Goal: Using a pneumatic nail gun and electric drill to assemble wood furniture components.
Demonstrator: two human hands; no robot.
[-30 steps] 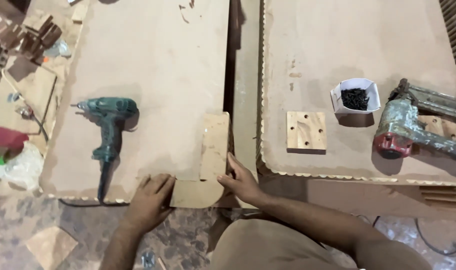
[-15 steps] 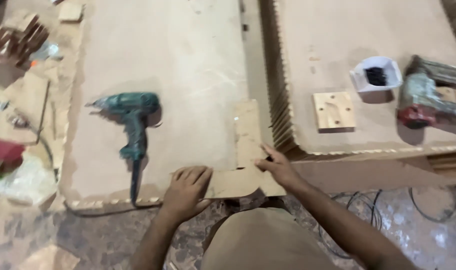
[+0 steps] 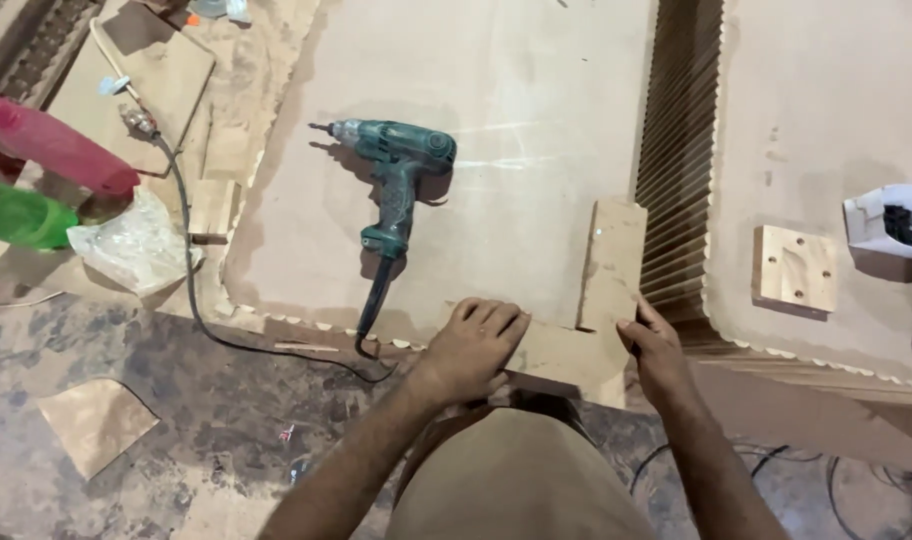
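Pressing down with both hands, you now pin the L-shaped board piece [image 3: 594, 320] at the near edge of the table [image 3: 516, 150], where a second ago your hands sat lower on its corner and the view stood further back. Your left hand [image 3: 476, 345] lies flat, fingers spread and closed on nothing, on the short leg of the piece; your right hand [image 3: 656, 345] rests open against the piece's right edge, thumb and fingertips touching it, not wrapped around it. The long leg runs away from you, just beside the stack of scalloped board edges [image 3: 681, 160] in the gap between the two panels. Your head has swung left and closer since the earlier views, so the green electric drill [image 3: 396, 175] now lies near the middle of the picture, well apart from your left hand, its black cord [image 3: 276, 340] trailing off the table onto the floor. The piece itself seems hardly shifted; to my eye you are steadying and lining it up. To the right lie a small wooden block [image 3: 796, 268] and a white tub of dark screws [image 3: 891, 220].
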